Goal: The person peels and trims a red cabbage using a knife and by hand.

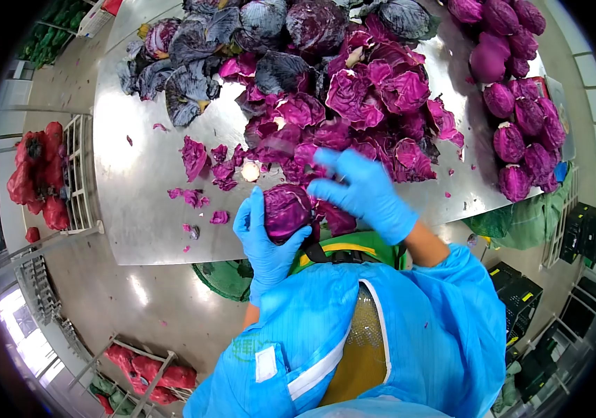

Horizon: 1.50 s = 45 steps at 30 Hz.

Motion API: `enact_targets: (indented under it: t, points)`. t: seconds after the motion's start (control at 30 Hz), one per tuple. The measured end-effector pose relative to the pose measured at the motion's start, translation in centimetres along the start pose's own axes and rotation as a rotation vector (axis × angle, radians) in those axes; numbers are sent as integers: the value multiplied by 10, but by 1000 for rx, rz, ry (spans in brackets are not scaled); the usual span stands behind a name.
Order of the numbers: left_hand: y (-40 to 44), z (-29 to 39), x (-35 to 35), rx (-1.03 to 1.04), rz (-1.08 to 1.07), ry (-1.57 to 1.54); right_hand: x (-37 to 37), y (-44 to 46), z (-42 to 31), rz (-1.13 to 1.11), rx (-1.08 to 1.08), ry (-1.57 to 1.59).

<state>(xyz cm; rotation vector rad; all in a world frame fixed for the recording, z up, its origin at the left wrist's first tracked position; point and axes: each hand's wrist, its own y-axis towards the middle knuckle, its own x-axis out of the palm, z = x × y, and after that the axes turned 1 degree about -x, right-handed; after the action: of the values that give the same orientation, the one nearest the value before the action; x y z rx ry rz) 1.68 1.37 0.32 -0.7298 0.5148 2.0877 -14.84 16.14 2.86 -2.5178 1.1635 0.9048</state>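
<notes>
My left hand (268, 240), in a blue glove, is closed around a trimmed red cabbage (288, 211) at the near edge of the metal table. Its thumb and fingers wrap the head from the left and below. Just to the right and above it, my right hand (367, 191), also gloved in blue, is raised over loose leaves. Motion smears its fingertips, so whether it holds anything is unclear. A heap of purple cabbage leaves (381, 87) lies beyond both hands. A pale cut stem piece (250, 171) rests on the table beside the cabbage.
Untrimmed cabbages with dark outer leaves (315, 26) sit at the far side of the metal table (137, 153). Trimmed heads (529, 118) are stacked at the right. Red sacks (39, 174) stand on a rack at left, black crates (517, 299) at lower right.
</notes>
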Motion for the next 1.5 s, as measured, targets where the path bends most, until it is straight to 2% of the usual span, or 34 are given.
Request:
enact_targets:
  t: [0.1,0.2,0.27,0.3,0.4,0.53,0.57,0.7,0.83,0.97,1.07,1.13,1.17,1.2,1.23,1.33,1.37,1.43,1.47,1.5]
  points:
    - [2,7,-1,-60,-70,31,33,-9,2,-172,170,281]
    - [3,5,-6,23,-61,18,38,-7,5,-328,392,501]
    - [8,-6,-4,-157,-96,-302,37,-2,9,-427,504,559]
    - [13,-11,-4,-244,-112,-462,40,-4,8,-385,479,592]
    - [27,-20,-9,-411,-281,-422,49,-3,18,-397,488,661]
    - [20,-19,-10,-348,-274,-361,50,-8,12,-340,287,418]
    - [18,-15,-9,-369,-247,-395,59,-15,9,-176,137,242]
    - [4,-25,-2,-303,-140,-424,68,-23,4,5,-199,-256]
    - [-6,-33,2,-261,-97,-569,66,-28,3,58,-371,-351]
    - [-17,-29,2,-288,-72,-734,65,-34,5,110,-423,-300]
    - [-18,-17,0,-298,-28,-781,56,-36,4,51,-422,-319]
    - [-21,-20,-6,-230,17,-718,42,-26,14,78,-268,-607]
    - [-21,-22,-14,-273,97,-863,33,-24,40,265,-239,-472]
    - [-17,-14,-28,-224,155,-802,23,-23,65,445,-211,-331]
    - [-11,-12,-38,-188,137,-782,7,-18,68,447,-176,-360]
    - [6,-17,-49,-113,56,-796,-24,-4,21,375,26,-467]
    - [8,-15,-47,-130,26,-849,-22,-2,14,418,-103,-319]
    - [12,-16,-40,-130,-32,-903,-14,0,-5,271,-241,-18]
    - [14,-14,-37,-137,-70,-891,-11,-1,-18,105,-222,133]
    - [15,-13,-35,-145,-104,-881,-2,0,-26,52,-273,153]
